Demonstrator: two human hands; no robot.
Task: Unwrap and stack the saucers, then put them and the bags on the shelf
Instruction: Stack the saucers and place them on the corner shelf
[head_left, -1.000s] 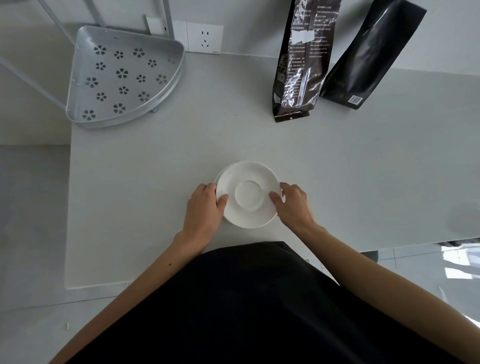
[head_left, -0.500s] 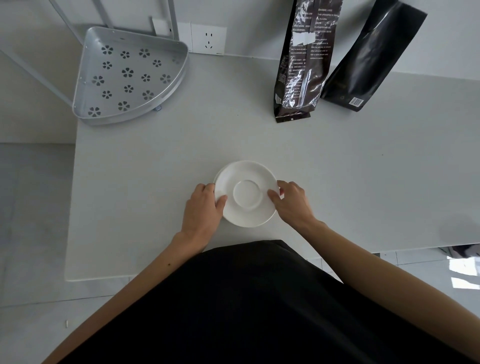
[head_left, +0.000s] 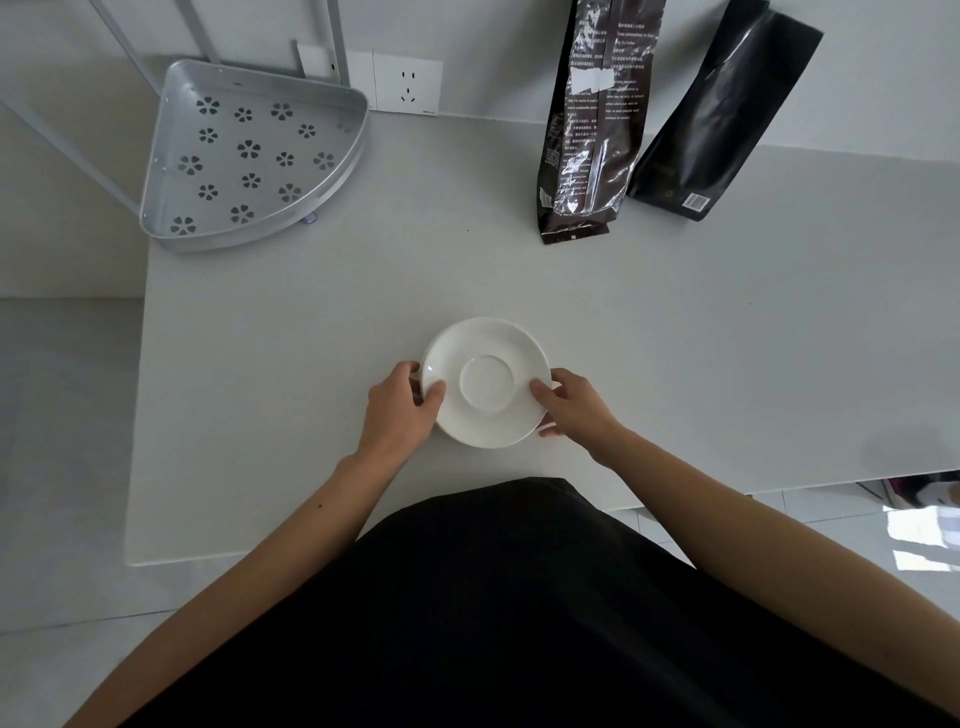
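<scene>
While the left hand and right hand clasp opposite rims of the saucers, thumbs on top and fingers curled under, the white stack sits low over the table, near its front edge. How many saucers it holds cannot be told. Both forearms reach forward, wrists angled inward. A loose hold on one side could tip the stack and slide the top saucer off. The shelf waits far left of the saucers; two bags lean on the wall beyond them to the right.
</scene>
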